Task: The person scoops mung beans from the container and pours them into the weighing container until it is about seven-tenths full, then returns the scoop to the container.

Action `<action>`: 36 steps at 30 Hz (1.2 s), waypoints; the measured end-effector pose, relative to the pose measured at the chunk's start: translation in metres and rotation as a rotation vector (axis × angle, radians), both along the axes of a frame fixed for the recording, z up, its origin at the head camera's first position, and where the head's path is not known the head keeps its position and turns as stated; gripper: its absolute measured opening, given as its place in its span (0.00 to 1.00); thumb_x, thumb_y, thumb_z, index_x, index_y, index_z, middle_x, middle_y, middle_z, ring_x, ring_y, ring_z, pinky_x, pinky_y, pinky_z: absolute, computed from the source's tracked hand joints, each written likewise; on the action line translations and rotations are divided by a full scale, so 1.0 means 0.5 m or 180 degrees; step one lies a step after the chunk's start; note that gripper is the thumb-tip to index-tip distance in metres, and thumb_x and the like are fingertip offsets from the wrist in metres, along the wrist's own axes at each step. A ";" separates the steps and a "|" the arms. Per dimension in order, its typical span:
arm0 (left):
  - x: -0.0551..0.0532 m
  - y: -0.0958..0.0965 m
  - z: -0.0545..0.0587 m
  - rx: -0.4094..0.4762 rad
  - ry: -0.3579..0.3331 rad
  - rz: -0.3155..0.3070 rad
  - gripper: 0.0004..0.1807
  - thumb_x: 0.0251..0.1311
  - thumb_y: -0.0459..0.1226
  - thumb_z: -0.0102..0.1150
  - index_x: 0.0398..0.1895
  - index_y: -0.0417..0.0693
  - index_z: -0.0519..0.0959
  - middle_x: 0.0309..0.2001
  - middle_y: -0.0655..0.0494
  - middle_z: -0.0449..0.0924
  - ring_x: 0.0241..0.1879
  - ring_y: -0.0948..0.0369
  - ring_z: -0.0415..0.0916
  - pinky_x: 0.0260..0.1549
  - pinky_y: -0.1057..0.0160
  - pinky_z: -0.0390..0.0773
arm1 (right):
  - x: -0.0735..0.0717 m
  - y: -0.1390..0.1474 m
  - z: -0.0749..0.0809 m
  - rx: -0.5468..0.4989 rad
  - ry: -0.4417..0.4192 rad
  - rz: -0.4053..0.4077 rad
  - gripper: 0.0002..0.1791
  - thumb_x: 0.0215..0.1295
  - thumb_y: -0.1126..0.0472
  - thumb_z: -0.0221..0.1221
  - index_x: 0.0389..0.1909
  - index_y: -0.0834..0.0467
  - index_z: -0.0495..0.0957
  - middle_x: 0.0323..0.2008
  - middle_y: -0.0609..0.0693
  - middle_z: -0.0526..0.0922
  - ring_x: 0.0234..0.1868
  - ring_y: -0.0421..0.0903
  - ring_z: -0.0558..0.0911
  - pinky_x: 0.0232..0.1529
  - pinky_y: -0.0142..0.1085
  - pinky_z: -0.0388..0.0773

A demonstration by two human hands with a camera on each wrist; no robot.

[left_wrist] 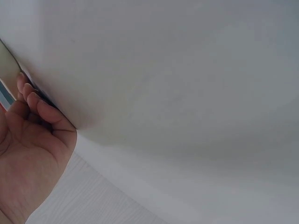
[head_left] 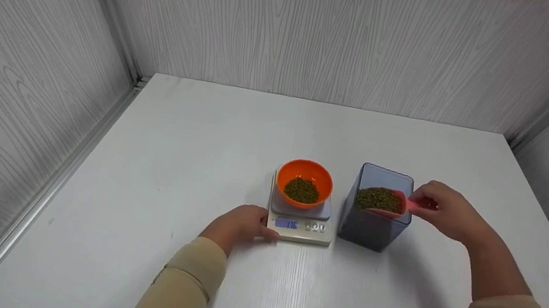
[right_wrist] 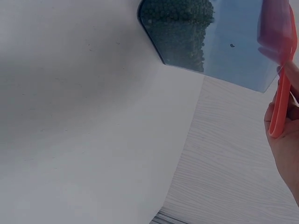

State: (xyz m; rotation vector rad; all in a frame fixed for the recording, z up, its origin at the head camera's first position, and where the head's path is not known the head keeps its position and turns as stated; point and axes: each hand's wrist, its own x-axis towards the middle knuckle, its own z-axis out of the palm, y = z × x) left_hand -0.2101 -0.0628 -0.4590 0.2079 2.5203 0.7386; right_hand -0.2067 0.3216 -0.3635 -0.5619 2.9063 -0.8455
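Note:
A red scoop heaped with small green beans is at the mouth of a clear bluish bin. My right hand grips its handle, which also shows in the right wrist view as the red handle beside the bin wall. Left of the bin, an orange bowl with some green beans stands on a kitchen scale reading about 176. My left hand holds the scale's front left corner, thumb along its front edge, fingers curled at its side.
Everything stands on a white table with a panelled wall behind and panels on both sides. Through the bin wall, more green beans show in the lower part of the bin.

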 end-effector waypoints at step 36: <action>0.000 -0.001 -0.005 0.0132 -0.0109 0.0124 0.21 0.44 0.55 0.66 0.37 0.55 0.77 0.38 0.60 0.75 0.40 0.57 0.68 0.51 0.54 0.67 | -0.022 -0.048 0.045 -0.0309 0.0022 -0.0075 0.11 0.62 0.55 0.57 0.39 0.58 0.76 0.37 0.51 0.74 0.37 0.47 0.71 0.35 0.32 0.73</action>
